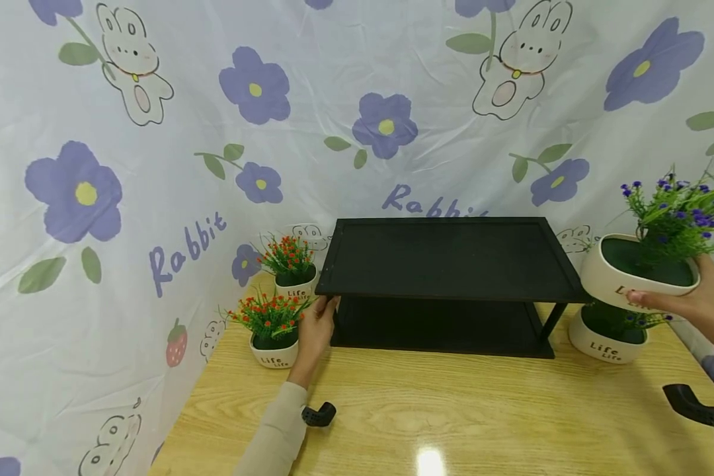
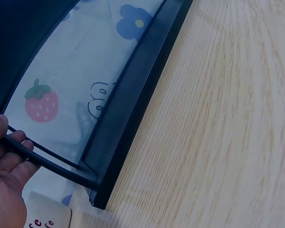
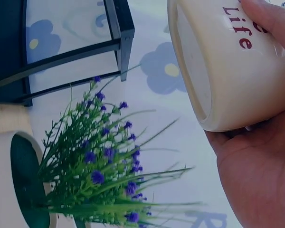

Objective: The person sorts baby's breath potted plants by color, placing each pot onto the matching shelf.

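My left hand (image 1: 317, 330) grips the left front post (image 2: 52, 166) of a low two-tier black shelf (image 1: 446, 258), its fingers curled round the post under the upper board. At the right end, my right hand (image 1: 699, 301) holds a white oval flowerpot (image 3: 237, 71) marked "Life", with purple flowers (image 1: 684, 211) in it. Thumb and fingers clasp the pot from opposite sides. It is raised above a similar white pot (image 1: 608, 340) with purple flowers, which stands on the table beside the shelf. The held pot hides part of that lower plant in the head view.
Two white pots of red-orange flowers, a front pot (image 1: 276, 355) and a rear pot (image 1: 295, 288), stand left of the shelf. The wooden table (image 1: 464, 403) runs in front. A rabbit-and-flower print cloth (image 1: 309, 132) hangs behind and along the left side.
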`<state>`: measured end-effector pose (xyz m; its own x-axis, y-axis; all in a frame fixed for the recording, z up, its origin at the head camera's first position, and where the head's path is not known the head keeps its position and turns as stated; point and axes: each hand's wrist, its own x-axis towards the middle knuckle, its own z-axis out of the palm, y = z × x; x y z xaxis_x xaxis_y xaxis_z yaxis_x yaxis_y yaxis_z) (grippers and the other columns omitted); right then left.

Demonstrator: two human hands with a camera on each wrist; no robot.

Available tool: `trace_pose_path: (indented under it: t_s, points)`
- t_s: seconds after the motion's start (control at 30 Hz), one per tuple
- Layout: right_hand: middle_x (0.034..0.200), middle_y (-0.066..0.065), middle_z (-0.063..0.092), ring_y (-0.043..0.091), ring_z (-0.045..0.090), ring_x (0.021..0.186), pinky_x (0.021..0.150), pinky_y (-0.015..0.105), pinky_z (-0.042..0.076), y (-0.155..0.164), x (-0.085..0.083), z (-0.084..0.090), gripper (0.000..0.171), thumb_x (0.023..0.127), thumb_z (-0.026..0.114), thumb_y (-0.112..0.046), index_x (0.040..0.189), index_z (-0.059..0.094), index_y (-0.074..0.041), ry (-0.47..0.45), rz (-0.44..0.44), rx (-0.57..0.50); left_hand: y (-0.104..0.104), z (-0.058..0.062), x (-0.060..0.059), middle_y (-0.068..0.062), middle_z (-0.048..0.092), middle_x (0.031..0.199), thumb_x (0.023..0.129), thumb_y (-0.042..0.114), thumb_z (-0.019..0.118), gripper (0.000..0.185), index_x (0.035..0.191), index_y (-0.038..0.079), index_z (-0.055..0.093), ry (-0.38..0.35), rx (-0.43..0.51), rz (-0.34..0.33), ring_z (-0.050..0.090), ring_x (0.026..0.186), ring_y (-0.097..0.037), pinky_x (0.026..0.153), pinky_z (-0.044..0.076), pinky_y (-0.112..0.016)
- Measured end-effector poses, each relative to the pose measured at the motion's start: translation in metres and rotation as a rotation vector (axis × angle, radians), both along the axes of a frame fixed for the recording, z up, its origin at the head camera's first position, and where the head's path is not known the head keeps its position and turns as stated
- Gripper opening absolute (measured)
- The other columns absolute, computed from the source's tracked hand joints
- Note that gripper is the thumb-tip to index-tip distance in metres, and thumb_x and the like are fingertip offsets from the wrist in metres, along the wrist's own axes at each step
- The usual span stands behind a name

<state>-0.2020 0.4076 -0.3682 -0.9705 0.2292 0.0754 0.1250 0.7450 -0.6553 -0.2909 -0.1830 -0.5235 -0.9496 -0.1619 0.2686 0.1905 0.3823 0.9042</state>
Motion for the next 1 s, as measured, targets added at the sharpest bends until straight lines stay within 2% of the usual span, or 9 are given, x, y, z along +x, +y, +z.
trace_pose_path:
  t_s: [0.17, 0.37, 0.73, 0.87, 1.0]
  points:
    - [0.162, 0.048, -0.020, 0.078, -0.002, 0.145, 0.106, 0.092, 0.017, -0.006, -0.007, 0.006, 0.128, 0.099, 0.065, -0.059, 0.161, -0.022, 0.012, -0.019, 0.061, 0.003, 0.000, 0.001, 0.000, 0.000, 0.044, 0.065, 0.113, 0.026, 0.057, 0.024, 0.121, 0.013, 0.076, -0.006, 0.002, 0.005, 0.040, 0.054, -0.013, 0.051, 0.033, -0.026]
    - [0.165, 0.046, -0.019, 0.077, -0.002, 0.147, 0.105, 0.093, 0.018, -0.015, -0.021, 0.012, 0.126, 0.098, 0.067, -0.055, 0.162, -0.021, 0.010, -0.028, 0.107, -0.001, 0.000, 0.001, 0.001, 0.001, 0.043, 0.061, 0.113, 0.028, 0.057, 0.026, 0.122, 0.013, 0.076, -0.012, 0.016, -0.005, 0.037, 0.050, -0.012, 0.048, 0.031, -0.025]
    - [0.169, 0.036, -0.023, 0.074, -0.002, 0.150, 0.105, 0.092, 0.018, -0.038, -0.046, 0.023, 0.127, 0.098, 0.071, -0.053, 0.164, -0.026, -0.004, -0.064, 0.202, -0.047, 0.000, 0.002, 0.001, 0.002, 0.042, 0.060, 0.113, 0.031, 0.057, 0.024, 0.103, 0.014, 0.071, -0.025, 0.025, -0.006, 0.037, 0.047, -0.007, 0.047, 0.030, -0.025]
    - [0.171, 0.035, -0.021, 0.073, 0.002, 0.151, 0.106, 0.092, 0.020, -0.046, -0.054, 0.030, 0.127, 0.098, 0.071, -0.054, 0.166, -0.025, -0.006, -0.074, 0.232, -0.046, 0.000, 0.001, 0.001, 0.002, 0.043, 0.060, 0.112, 0.031, 0.058, 0.023, 0.104, 0.014, 0.071, -0.022, 0.031, -0.010, 0.036, 0.046, -0.008, 0.046, 0.029, -0.025]
    - [0.173, 0.028, -0.023, 0.069, -0.002, 0.154, 0.109, 0.091, 0.019, -0.056, -0.061, 0.035, 0.127, 0.098, 0.073, -0.050, 0.166, -0.027, -0.011, -0.077, 0.282, -0.081, 0.000, 0.001, 0.002, 0.002, 0.043, 0.059, 0.112, 0.034, 0.058, 0.024, 0.108, 0.016, 0.073, -0.027, 0.036, -0.008, 0.037, 0.048, -0.009, 0.046, 0.030, -0.024]
